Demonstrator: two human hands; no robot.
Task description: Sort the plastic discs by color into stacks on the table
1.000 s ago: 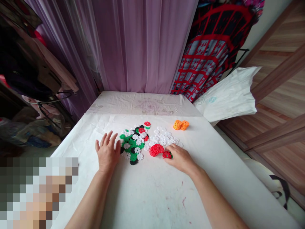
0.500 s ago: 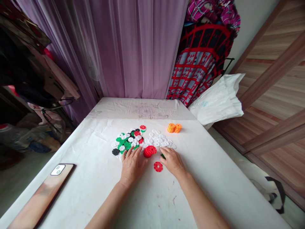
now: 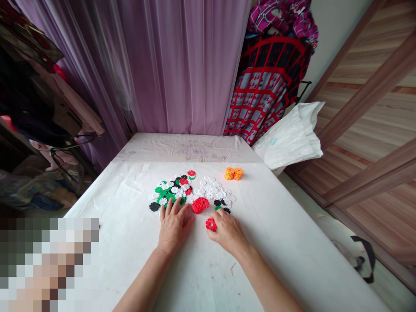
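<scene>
Between thumb and fingers, my right hand [image 3: 226, 229] grips a red notched plastic disc [image 3: 211, 224] just above the table. My left hand [image 3: 173, 223] lies with fingers spread at the near edge of a mixed pile [image 3: 170, 193] of green, white, black and red discs. Between the hands leans a stack of red discs [image 3: 199, 205]. Behind it spread many loose white discs [image 3: 212, 190]. A few black discs [image 3: 220, 202] and a green disc [image 3: 218, 208] lie just beyond my right fingertips.
Two short orange disc stacks [image 3: 234, 173] stand at the back right of the white-covered table [image 3: 201, 273]. A white bag [image 3: 289, 136] rises beside the right edge. A pixelated patch hides the near left corner. A purple curtain [image 3: 188, 65] hangs behind.
My right hand has moved nearer and closed on the single red disc that lay on the table. Black discs it covered now show. My left hand stays by the mixed pile.
</scene>
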